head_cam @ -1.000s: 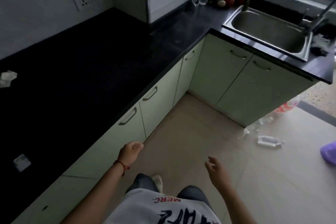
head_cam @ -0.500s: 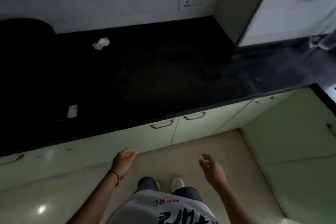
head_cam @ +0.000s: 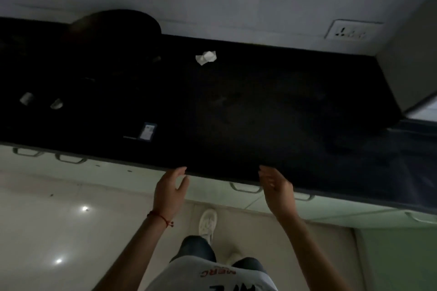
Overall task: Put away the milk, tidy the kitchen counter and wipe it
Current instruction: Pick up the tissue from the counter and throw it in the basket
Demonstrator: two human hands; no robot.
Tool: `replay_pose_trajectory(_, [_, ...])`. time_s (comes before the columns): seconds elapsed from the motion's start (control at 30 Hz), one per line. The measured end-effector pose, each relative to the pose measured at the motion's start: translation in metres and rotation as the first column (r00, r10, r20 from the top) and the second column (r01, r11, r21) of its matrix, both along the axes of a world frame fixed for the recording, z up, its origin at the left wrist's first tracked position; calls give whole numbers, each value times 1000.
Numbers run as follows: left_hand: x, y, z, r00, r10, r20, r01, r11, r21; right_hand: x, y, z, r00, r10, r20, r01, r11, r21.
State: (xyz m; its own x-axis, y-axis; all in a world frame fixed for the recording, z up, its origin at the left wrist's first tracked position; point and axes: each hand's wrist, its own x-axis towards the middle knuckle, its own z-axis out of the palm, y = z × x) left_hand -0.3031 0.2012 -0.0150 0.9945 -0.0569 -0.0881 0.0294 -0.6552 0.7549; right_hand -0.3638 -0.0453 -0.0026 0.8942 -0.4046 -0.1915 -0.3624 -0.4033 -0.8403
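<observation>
home kitchen — black counter (head_cam: 260, 113) | green cabinets (head_cam: 132, 172) — wall socket (head_cam: 350, 30)

We see a black table (head_cam: 260, 113) along the wall. On it lie a crumpled white paper (head_cam: 206, 57) toward the back, a small blue-edged packet (head_cam: 148, 131) near the front edge, and two pale scraps (head_cam: 26, 98) (head_cam: 56, 103) at the left.

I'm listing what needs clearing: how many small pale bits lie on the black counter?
4: a crumpled paper near the wall, two scraps far left, a small packet by the front edge. The dark may hide more.
</observation>
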Motion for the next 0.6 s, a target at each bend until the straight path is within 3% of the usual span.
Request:
replay_pose_trajectory(0.23, [100,-19,-12,987,-138,79,121,974,189,136,-3,14,995,56,80,-51,996,-66])
replay_pose_trajectory(0.4, [153,-21,-37,955,-295,-22,274,854,442,225,1,14,995,65,73,-56,992,-110])
replay_pose_trajectory(0.6, [177,-17,-53,939,-341,-48,312,785,536,334,5,9,986,119,115,-97,980,-175])
